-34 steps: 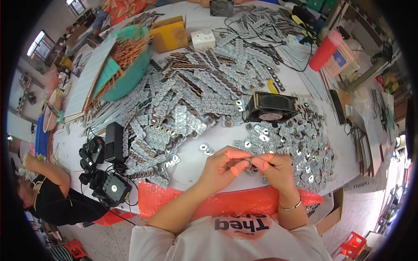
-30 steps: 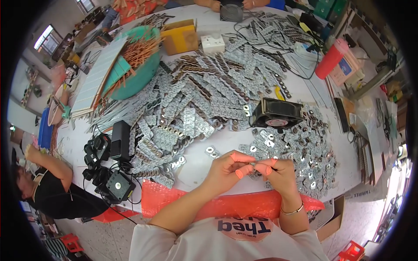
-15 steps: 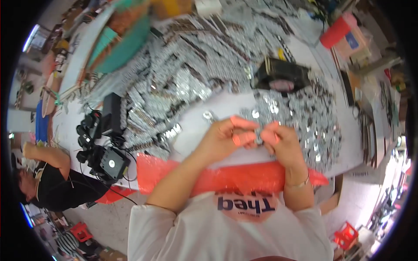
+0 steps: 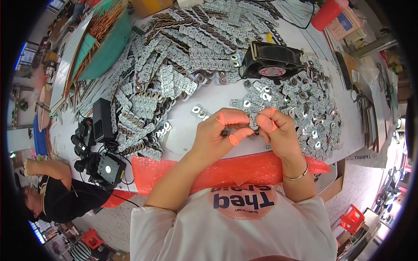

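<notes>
My left hand and my right hand meet over the table's near middle, with orange finger cots on thumbs and fingertips. Between the fingertips is a small silver plate, partly hidden, pinched from both sides. Just beyond my left hand, a short silver piece with round openings rests on the white tabletop. To the right of my hands spreads a heap of small separate silver plates. Farther left lie piled long silver strips of joined plates with brown round parts.
A black fan stands beyond the loose plates. Black power adapters with cables sit at the left, near a green basin of brown strips. Red plastic sheeting covers the near table edge. Another person is at the left.
The view has shifted slightly and grown sharper. My left fingers and thumb are spread wider apart, while both hands stay together at the small silver plate.
</notes>
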The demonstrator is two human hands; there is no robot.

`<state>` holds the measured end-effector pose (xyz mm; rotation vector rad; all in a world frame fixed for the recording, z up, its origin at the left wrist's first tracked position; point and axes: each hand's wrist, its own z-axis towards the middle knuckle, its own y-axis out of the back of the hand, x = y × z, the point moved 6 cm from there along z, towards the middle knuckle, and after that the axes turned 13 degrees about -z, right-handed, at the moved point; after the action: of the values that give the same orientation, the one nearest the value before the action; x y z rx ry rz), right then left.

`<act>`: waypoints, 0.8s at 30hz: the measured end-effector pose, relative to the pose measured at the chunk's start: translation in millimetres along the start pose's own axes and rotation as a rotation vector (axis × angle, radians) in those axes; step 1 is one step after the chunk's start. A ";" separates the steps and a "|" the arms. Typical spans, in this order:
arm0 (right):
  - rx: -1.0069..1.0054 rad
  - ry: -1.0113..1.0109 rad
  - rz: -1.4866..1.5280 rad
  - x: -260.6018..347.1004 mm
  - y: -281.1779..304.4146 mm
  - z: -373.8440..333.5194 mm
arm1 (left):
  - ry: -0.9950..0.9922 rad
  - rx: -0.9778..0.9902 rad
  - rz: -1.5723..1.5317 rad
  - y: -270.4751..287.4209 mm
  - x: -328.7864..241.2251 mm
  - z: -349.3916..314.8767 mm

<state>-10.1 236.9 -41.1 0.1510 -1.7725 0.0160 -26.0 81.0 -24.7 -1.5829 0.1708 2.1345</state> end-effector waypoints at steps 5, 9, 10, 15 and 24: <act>0.007 -0.068 0.016 -3.0 1.9 2.1 | -0.012 0.003 0.084 -1.8 3.6 -1.1; -0.097 -0.011 -0.194 3.4 11.9 2.7 | -0.025 -0.007 0.096 -7.2 3.3 0.2; -0.084 -0.015 -0.191 4.6 13.0 3.2 | -0.018 -0.017 0.101 -8.1 3.6 1.1; -0.365 0.065 -0.464 9.9 39.2 1.5 | -0.056 0.051 0.355 4.2 -10.9 13.1; -0.355 0.085 -0.631 16.8 36.3 6.8 | 0.168 0.270 0.922 39.6 -14.5 -0.9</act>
<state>-24.1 270.8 -23.5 0.4364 -1.5491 -0.7302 -39.5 41.6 -18.5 -1.6885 1.4132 2.4212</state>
